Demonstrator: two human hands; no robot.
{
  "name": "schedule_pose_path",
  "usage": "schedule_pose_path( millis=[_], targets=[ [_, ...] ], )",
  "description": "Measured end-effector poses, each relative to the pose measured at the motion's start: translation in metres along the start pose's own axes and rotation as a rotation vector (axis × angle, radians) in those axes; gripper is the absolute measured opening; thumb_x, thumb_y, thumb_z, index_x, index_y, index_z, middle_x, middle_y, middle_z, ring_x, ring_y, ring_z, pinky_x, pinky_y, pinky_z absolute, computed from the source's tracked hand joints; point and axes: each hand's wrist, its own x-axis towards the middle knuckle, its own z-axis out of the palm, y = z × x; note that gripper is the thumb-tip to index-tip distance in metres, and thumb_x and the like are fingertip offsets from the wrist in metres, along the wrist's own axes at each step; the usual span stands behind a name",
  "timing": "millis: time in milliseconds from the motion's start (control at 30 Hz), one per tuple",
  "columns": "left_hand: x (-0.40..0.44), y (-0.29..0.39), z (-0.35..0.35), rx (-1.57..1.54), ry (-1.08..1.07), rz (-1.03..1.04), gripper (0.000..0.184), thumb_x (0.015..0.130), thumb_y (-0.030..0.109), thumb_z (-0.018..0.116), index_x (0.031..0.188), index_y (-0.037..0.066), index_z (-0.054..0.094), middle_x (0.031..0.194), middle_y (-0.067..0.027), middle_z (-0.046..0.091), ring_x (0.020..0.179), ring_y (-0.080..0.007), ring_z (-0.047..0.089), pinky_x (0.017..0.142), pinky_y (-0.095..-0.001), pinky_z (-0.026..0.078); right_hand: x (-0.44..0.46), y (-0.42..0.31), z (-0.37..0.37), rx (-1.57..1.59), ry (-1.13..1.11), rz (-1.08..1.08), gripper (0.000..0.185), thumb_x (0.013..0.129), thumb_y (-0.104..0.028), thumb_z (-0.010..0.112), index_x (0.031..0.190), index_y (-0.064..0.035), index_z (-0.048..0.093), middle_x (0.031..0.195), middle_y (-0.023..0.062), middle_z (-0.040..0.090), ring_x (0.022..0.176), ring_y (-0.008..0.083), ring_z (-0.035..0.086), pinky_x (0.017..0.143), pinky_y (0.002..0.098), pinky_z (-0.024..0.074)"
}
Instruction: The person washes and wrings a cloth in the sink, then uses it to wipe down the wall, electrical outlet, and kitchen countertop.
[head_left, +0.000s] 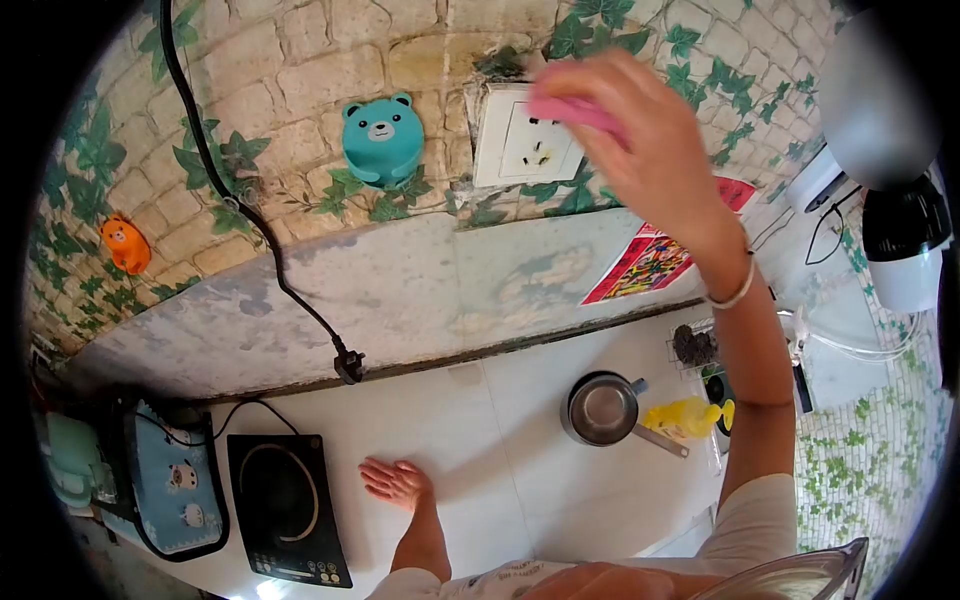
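My right hand (640,130) is raised to the wall, its fingers wrapped round a pink cloth or sponge (580,100). The pink thing covers the upper right part of a white wall socket (520,145), which has dark marks round its holes. Whether it touches the socket cannot be made out. Low in the view, my left hand (397,483) rests on the white counter (480,500) with its fingers spread and nothing in it, to the right of a black induction cooker (288,510).
A teal bear holder (383,142) and an orange bear (125,244) are on the wall. A black cable with a plug (348,364) hangs down. On the counter are a metal pot (602,408), a yellow bottle (682,417), a wire rack (685,350) and a blue tray (178,480).
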Motion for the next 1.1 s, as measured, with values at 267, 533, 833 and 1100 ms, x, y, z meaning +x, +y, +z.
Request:
schedule_pose_path(
  millis=[267, 533, 833, 1100],
  targets=[
    [0.001, -0.005, 0.006, -0.031, 0.045, 0.030, 0.059, 0.087, 0.030, 0.030, 0.138, 0.000, 0.019, 0.145, -0.0184, 0.016, 0.134, -0.0311, 0.015, 0.108, -0.0466, 0.012, 0.013, -0.011, -0.027, 0.193, -0.253, 0.353, 0.015, 0.077, -0.010, 0.058, 0.092, -0.0087, 0.058, 0.080, 0.0067, 0.056, 0.072, 0.0266, 0.056, 0.062, 0.0327, 0.0452],
    [-0.004, 0.001, -0.004, -0.069, 0.031, 0.011, 0.060, 0.086, 0.029, 0.031, 0.137, 0.000, 0.020, 0.144, -0.0186, 0.016, 0.134, -0.0306, 0.015, 0.108, -0.0464, 0.011, 0.022, -0.010, -0.010, -0.115, -0.175, 0.144, 0.014, 0.079, -0.012, 0.056, 0.092, -0.0065, 0.059, 0.081, 0.0070, 0.059, 0.071, 0.0242, 0.057, 0.062, 0.0314, 0.0455],
    [0.002, 0.003, -0.001, -0.066, -0.005, -0.002, 0.060, 0.087, 0.030, 0.030, 0.137, -0.001, 0.020, 0.144, -0.0181, 0.017, 0.134, -0.0307, 0.014, 0.108, -0.0466, 0.012, -0.008, -0.003, -0.003, -0.170, 0.011, 0.241, 0.013, 0.076, -0.021, 0.062, 0.082, -0.0111, 0.057, 0.077, 0.0049, 0.057, 0.066, 0.0252, 0.058, 0.054, 0.0344, 0.0454],
    [0.006, 0.005, -0.005, -0.048, -0.006, 0.006, 0.061, 0.087, 0.032, 0.029, 0.138, 0.000, 0.020, 0.144, -0.0184, 0.018, 0.133, -0.0313, 0.016, 0.108, -0.0464, 0.011, 0.020, -0.021, 0.003, -0.109, -0.019, 0.118, 0.012, 0.073, -0.011, 0.063, 0.084, -0.0096, 0.058, 0.080, 0.0038, 0.058, 0.067, 0.0237, 0.057, 0.055, 0.0295, 0.0451]
  ],
)
